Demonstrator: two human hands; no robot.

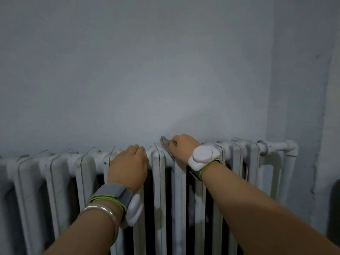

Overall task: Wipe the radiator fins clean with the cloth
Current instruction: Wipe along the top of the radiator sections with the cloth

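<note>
grey cloth [166, 146] being pinched in right hand [181, 146] grip, pressed onto radiator [55, 172] top for wiping | left hand [128, 162] being rested alongside, likely bracing; its grip cannot be told

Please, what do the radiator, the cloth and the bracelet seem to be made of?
Radiator: probably cast metal under white paint, dark specks near the top. Cloth: thin grey fabric, it seems; limp, soiled. Bracelet: likely polished silver-coloured metal; it gleams.
</note>
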